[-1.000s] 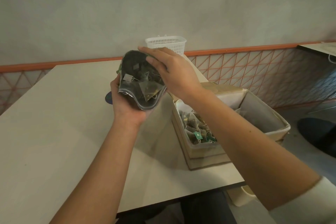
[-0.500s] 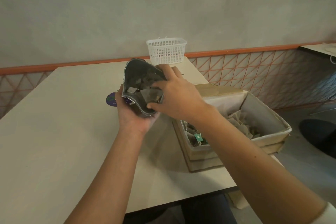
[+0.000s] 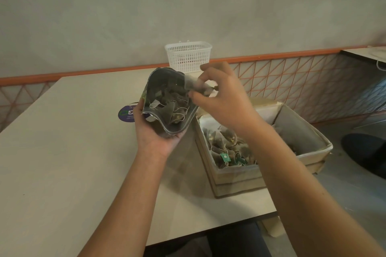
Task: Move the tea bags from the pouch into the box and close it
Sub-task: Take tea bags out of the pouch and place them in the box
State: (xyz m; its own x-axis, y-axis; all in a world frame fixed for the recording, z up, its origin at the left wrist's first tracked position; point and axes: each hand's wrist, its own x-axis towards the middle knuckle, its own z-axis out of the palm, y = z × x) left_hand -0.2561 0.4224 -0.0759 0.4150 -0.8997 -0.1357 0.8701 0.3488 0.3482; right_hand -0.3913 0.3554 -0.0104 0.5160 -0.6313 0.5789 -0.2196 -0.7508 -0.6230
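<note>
Table (image 3: 62,152) with box (image 3: 302,148), basket (image 3: 188,56), sticker (image 3: 126,113).

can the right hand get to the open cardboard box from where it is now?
Probably yes: the right hand, pinching a tea bag, hovers just above the open cardboard box; nothing lies between them.

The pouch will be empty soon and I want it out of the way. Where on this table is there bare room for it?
The table is bare left of the left hand and the round sticker. It is crowded on the right, around the box and the white basket.
</note>
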